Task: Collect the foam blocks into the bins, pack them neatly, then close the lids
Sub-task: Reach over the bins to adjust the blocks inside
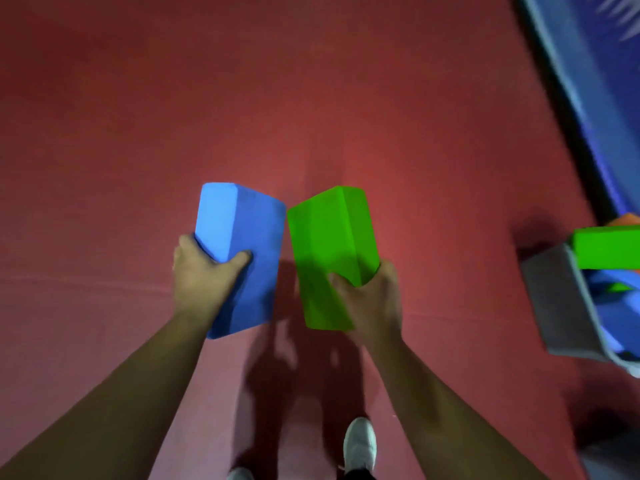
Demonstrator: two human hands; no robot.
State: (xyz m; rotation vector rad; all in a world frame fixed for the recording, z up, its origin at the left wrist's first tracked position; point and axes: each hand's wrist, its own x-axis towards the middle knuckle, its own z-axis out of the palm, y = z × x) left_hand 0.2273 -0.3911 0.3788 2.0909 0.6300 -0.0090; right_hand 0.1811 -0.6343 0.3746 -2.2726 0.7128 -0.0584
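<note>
Head camera looks straight down over two bare forearms held out above a red floor (pixel 311 98). The left hand (pixel 204 275) grips a blue foam block (pixel 242 258) from its outer side, thumb curled across the front face and fingers wrapped behind the edge. The right hand (pixel 370 299) grips a green foam block (pixel 329 258) the same way, thumb on the front face and fingers round the far edge. Both blocks are lifted clear of the floor, standing roughly on end and tilted toward each other so that their upper corners nearly touch.

Both held blocks are well to the left of the grey bin (pixel 554 306), which sits at the right edge of the view and is partly cut off. Another green block (pixel 606 247) lies across the bin's open top, with blue blocks (pixel 609 313) inside beneath it and a scrap of something orange (pixel 627 220) just behind. Left of the bin and nearer the person, a white shoe (pixel 360 445) stands on the floor below the right forearm. Beyond the bin, a blurred blue panel (pixel 588 81) runs along the floor's edge.
</note>
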